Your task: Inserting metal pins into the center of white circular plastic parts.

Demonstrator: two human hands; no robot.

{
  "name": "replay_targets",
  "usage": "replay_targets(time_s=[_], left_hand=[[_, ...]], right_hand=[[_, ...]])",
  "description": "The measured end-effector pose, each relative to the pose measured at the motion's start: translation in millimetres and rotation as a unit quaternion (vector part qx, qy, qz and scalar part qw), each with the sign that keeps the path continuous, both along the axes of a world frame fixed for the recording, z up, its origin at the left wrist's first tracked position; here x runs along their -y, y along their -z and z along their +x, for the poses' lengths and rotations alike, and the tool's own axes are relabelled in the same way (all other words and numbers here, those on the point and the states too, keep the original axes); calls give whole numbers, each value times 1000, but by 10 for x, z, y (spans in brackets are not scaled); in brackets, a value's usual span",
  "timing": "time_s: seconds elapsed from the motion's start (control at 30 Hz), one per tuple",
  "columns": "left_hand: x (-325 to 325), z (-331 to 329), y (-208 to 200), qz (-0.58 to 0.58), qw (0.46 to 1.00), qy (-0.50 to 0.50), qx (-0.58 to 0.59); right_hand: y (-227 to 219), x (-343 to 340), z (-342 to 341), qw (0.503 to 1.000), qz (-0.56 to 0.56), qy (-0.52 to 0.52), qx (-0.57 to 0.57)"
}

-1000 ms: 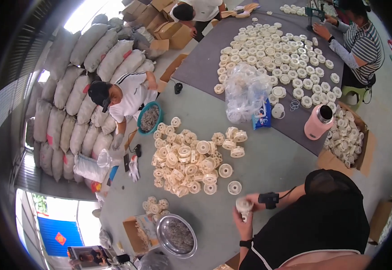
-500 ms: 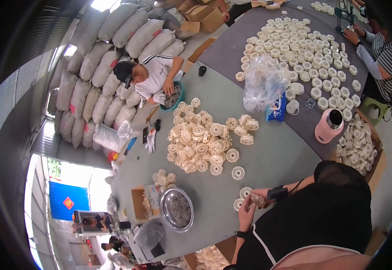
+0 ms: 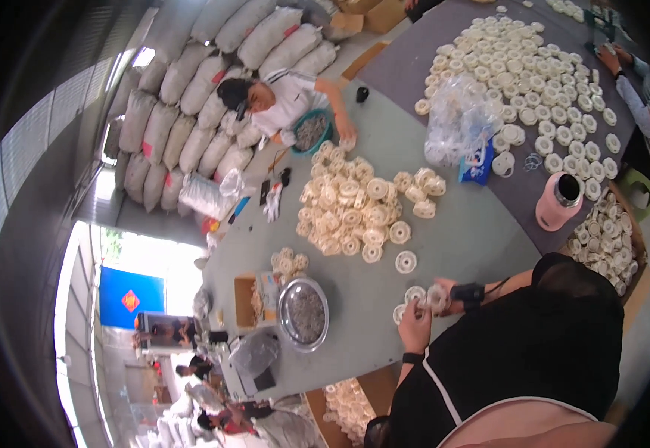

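My right hand (image 3: 447, 290) grips a pale, round, wheel-like plastic part (image 3: 437, 299) over the near edge of the grey-green table. My left hand (image 3: 414, 327) is closed, its fingertips at the side of that part; whether they pinch something small is too blurred to tell. Beneath and beside my hands lie a flat white ring-shaped part (image 3: 414, 294) and another partly hidden by my left fingers. Farther off lies a single ring-shaped part (image 3: 406, 261), near a large heap of cream wheel-like parts (image 3: 347, 201).
A metal bowl (image 3: 304, 313) of small grey pieces stands left of my hands, by an open carton (image 3: 246, 300). A pink bottle (image 3: 558, 203) and a plastic bag (image 3: 455, 123) stand right. Across the table, a co-worker (image 3: 287, 101) reaches beside a teal basin (image 3: 312, 131).
The view has shifted, so the scene sits lower right. The part in my hands now shows its round face. The co-worker's hand has moved from the basin toward the heap.
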State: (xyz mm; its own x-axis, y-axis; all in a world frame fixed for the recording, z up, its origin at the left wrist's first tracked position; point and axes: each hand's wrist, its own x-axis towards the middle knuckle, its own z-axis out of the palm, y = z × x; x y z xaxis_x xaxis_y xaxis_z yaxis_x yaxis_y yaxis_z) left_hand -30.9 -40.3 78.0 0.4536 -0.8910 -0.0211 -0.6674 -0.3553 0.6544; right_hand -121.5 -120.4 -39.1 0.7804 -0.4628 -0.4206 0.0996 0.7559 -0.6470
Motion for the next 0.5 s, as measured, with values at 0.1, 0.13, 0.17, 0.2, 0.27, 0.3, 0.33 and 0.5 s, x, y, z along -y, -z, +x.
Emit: replay_targets(time_s=[0.1,0.13,0.17,0.2,0.27,0.3,0.33,0.5], left_hand=[[47,9,-118,-25,996,58,-63],[51,16,-125,-19,996,89,-13],[35,-6,-152,-12,992,123,36],[21,-34,-147,-11,995,92,40],[-41,-60,-146,-28,993,110,42],[-78,-73,-145,-30,995,86,44],[-120,-84,-147,-27,996,80,36],[-181,-106,-7,-52,994,68,-64]], right_hand=[[-348,208,14,950,294,-101,25],[-432,189,24,970,214,-109,28],[-394,209,9,969,211,-124,44],[-311,229,-3,966,210,-138,64],[-512,195,-41,962,212,-162,49],[-581,177,-58,965,216,-144,39],[-579,140,-22,962,212,-166,35],[-339,70,5,961,259,-95,-1]])
